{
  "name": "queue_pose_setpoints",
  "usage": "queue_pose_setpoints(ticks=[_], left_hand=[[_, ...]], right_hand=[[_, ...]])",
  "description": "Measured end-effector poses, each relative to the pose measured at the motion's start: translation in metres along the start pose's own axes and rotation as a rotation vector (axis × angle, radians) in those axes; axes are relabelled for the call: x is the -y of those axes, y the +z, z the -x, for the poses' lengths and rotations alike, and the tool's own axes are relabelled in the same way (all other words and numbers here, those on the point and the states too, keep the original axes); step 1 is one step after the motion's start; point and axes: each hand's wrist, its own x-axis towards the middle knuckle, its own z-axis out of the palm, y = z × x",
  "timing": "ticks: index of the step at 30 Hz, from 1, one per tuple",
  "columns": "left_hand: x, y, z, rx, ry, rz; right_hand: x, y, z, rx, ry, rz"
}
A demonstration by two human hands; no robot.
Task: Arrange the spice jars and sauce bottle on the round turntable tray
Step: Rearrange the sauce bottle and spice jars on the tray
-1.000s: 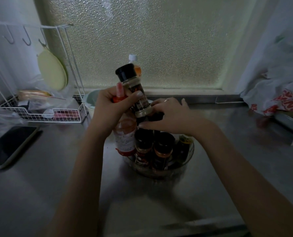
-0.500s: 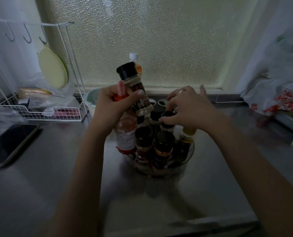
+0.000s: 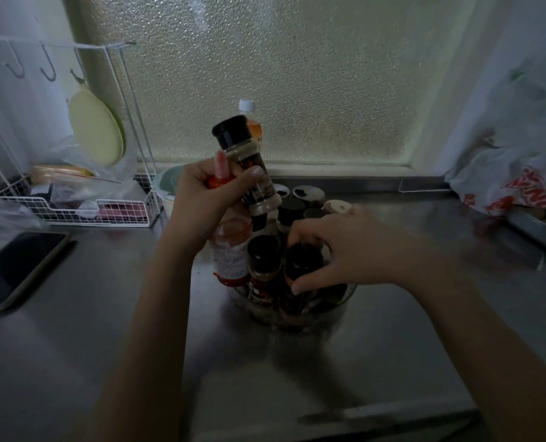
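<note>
A clear round turntable tray (image 3: 341, 303) sits on the steel counter, crowded with several dark-capped spice jars (image 3: 263, 266). My left hand (image 3: 208, 202) grips the red-capped neck of the sauce bottle (image 3: 232, 250), which stands at the tray's left edge, and also holds a tall black-capped spice grinder (image 3: 246, 161) tilted above it. My right hand (image 3: 345, 250) reaches over the tray from the right, its fingers curled around a black-capped jar (image 3: 302, 261) at the tray's front.
A white wire rack (image 3: 74, 212) with a pale green lid stands at the back left. A phone (image 3: 13, 269) lies on the left counter. Behind the tray stand an orange bottle (image 3: 254, 126), loose jars (image 3: 308, 194) and a green bowl. Plastic bags (image 3: 514, 173) fill the right.
My right hand has moved from the jars at the tray's back forward and down onto a jar at the front. The left hand stays put with the bottle and grinder.
</note>
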Motion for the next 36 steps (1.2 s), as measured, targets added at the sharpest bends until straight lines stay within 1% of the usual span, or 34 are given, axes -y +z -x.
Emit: queue_pose_setpoints(ticks=[2,6,8,11,13,16,17,20,21,23,26,28,30,32,35,36], left_hand=[[0.0,0.0,0.0,-0.001,0.008,0.002],[0.0,0.0,0.0,-0.005,0.032,0.004],[0.0,0.0,-0.001,-0.002,0.036,0.004],[0.001,-0.001,-0.001,0.001,0.029,0.005],[0.0,-0.002,-0.001,0.01,0.026,0.018],[0.0,-0.002,-0.002,-0.002,0.032,0.02],[0.001,-0.001,-0.001,-0.01,0.036,0.022],[-0.001,0.001,-0.001,-0.028,0.04,0.013],[-0.001,0.001,-0.001,-0.028,0.033,0.011],[-0.001,0.0,-0.001,-0.028,0.02,0.015],[-0.001,-0.001,0.0,-0.026,0.021,0.032],[-0.003,0.0,0.0,-0.011,0.033,0.033],[-0.004,0.001,0.001,0.005,0.046,0.025],[-0.004,0.002,0.001,0.009,0.047,0.022],[-0.002,0.001,0.001,0.026,0.019,-0.002],[-0.002,0.0,0.0,0.04,0.012,-0.006]], right_hand=[[-0.003,0.002,-0.004,-0.055,0.014,-0.025],[-0.011,0.005,-0.022,-0.281,0.05,-0.065],[-0.009,0.008,-0.031,-0.304,0.045,-0.03],[-0.005,0.015,-0.038,-0.285,0.032,0.069],[-0.003,0.017,-0.033,-0.325,0.037,0.017],[0.002,0.016,-0.018,-0.474,0.058,-0.121],[0.007,0.016,-0.013,-0.472,0.068,-0.12],[0.027,0.026,-0.01,-0.345,0.076,0.037],[0.032,0.031,-0.012,-0.325,0.076,0.056],[0.035,0.036,-0.012,-0.362,0.084,0.035],[0.019,0.028,-0.005,-0.431,0.152,0.053],[0.003,0.022,-0.001,-0.412,0.196,0.07],[-0.006,0.022,-0.001,-0.384,0.188,-0.02],[-0.005,0.024,-0.001,-0.403,0.164,-0.124],[-0.006,0.025,0.0,-0.416,0.145,-0.089],[-0.006,0.022,0.0,-0.425,0.138,-0.146]])
